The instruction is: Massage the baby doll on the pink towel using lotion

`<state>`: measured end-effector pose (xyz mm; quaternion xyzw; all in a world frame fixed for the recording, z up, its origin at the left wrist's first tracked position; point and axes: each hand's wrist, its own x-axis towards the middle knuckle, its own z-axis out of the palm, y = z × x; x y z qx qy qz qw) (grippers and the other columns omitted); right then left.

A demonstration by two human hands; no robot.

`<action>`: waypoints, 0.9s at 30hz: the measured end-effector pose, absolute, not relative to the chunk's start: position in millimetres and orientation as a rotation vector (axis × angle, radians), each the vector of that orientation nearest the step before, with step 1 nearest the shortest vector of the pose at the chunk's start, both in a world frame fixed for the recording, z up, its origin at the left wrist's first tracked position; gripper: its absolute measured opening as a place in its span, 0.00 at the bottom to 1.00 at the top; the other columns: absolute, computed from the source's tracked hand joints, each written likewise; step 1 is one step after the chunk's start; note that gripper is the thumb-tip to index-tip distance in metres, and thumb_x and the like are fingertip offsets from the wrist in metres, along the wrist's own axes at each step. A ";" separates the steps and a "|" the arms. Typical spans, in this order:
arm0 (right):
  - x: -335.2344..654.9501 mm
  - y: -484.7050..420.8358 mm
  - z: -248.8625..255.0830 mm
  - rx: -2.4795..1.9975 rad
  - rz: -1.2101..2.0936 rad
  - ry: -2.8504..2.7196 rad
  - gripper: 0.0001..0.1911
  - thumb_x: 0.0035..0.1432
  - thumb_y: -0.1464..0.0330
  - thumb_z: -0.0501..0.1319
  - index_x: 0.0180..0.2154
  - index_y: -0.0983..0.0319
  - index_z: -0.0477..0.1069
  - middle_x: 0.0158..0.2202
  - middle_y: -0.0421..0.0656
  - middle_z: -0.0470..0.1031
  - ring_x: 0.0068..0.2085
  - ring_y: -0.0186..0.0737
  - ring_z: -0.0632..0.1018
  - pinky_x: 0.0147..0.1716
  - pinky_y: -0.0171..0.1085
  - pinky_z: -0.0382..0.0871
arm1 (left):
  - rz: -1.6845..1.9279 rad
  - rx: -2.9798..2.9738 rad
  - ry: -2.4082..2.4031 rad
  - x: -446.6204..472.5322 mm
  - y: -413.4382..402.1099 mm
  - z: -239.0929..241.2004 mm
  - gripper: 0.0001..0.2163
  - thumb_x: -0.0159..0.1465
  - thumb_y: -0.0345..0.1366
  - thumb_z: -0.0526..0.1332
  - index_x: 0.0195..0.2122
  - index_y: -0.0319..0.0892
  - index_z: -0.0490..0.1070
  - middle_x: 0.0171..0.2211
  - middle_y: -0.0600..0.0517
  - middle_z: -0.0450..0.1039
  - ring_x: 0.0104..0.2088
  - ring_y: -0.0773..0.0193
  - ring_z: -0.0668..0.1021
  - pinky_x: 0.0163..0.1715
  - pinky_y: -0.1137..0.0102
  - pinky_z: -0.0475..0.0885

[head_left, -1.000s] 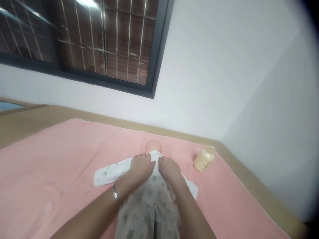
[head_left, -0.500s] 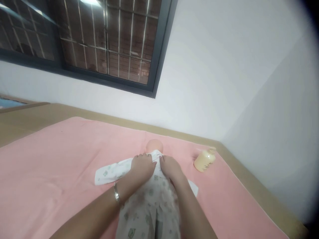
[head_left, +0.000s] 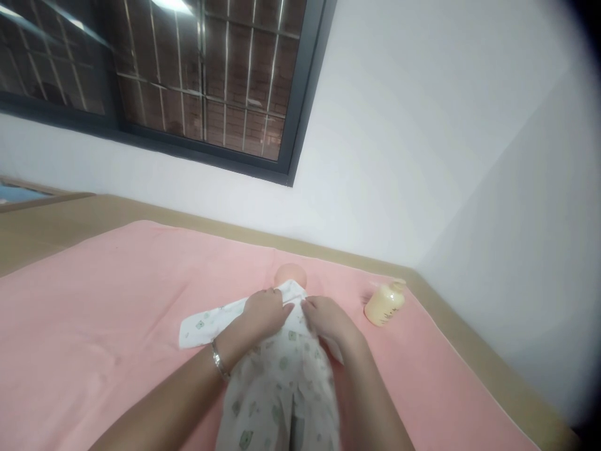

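Note:
A baby doll lies on its back on a pink towel [head_left: 117, 313], its bald head [head_left: 290, 274] pointing away from me. It wears a white printed garment [head_left: 277, 388] with one sleeve [head_left: 204, 324] stretched out to the left. My left hand [head_left: 263, 309] and my right hand [head_left: 326, 316] rest side by side on the doll's chest, just below the neck. Both hands have their fingers curled and pinch the garment's front edges together. A bracelet sits on my left wrist [head_left: 218, 361].
A pale yellow bottle [head_left: 384, 302] lies on the towel to the right of the doll's head. The towel covers a tan surface [head_left: 56, 225] that meets white walls at the back and right. A dark-framed barred window [head_left: 188, 81] is above.
My right hand has shifted slightly right and down on the garment. The doll's right sleeve is now hidden under my right forearm. The left hand stays on the chest.

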<state>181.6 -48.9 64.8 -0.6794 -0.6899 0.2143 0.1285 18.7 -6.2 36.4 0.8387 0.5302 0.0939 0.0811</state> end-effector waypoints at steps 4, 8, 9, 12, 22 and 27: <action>184.5 -43.6 57.1 -1.979 0.547 -2.041 0.22 0.65 0.62 0.44 0.33 0.63 0.73 0.34 0.47 0.77 0.33 0.39 0.74 0.32 0.34 0.59 | 0.136 2.561 1.569 18.6 -22.2 52.3 0.22 0.65 0.48 0.47 0.46 0.37 0.70 0.43 0.41 0.74 0.42 0.50 0.77 0.40 0.60 0.70; 183.4 -40.6 55.9 -1.998 0.532 -2.031 0.22 0.66 0.62 0.42 0.37 0.63 0.73 0.37 0.47 0.78 0.35 0.40 0.75 0.34 0.35 0.60 | 0.146 2.571 1.580 20.5 -25.7 54.3 0.21 0.65 0.49 0.48 0.46 0.38 0.70 0.43 0.41 0.75 0.41 0.50 0.77 0.40 0.60 0.70; 182.6 -41.1 56.1 -2.007 0.532 -2.033 0.22 0.66 0.61 0.42 0.38 0.62 0.73 0.37 0.47 0.78 0.36 0.41 0.75 0.35 0.35 0.61 | 0.161 2.556 1.589 20.8 -23.6 52.2 0.21 0.64 0.49 0.48 0.45 0.39 0.71 0.42 0.41 0.75 0.40 0.51 0.77 0.39 0.60 0.70; 177.2 -46.4 56.8 -2.053 0.444 -2.083 0.25 0.67 0.60 0.40 0.39 0.63 0.73 0.39 0.50 0.78 0.39 0.44 0.76 0.40 0.38 0.61 | 0.199 2.516 1.605 20.0 -13.7 44.4 0.22 0.64 0.50 0.47 0.44 0.39 0.71 0.41 0.41 0.75 0.39 0.50 0.77 0.37 0.60 0.70; 166.0 -47.0 44.8 -2.116 0.165 -2.218 0.30 0.69 0.59 0.35 0.43 0.64 0.72 0.44 0.53 0.76 0.45 0.48 0.75 0.53 0.48 0.54 | 0.278 2.419 1.543 16.6 -1.7 39.0 0.26 0.65 0.55 0.43 0.41 0.42 0.73 0.39 0.44 0.76 0.39 0.52 0.78 0.36 0.62 0.70; 177.3 -33.3 37.6 -2.059 0.304 -2.110 0.29 0.69 0.57 0.37 0.45 0.64 0.72 0.45 0.52 0.76 0.46 0.46 0.75 0.49 0.44 0.58 | 0.179 2.569 1.620 23.5 -22.1 49.3 0.22 0.66 0.48 0.45 0.42 0.37 0.72 0.39 0.41 0.76 0.38 0.51 0.78 0.37 0.61 0.70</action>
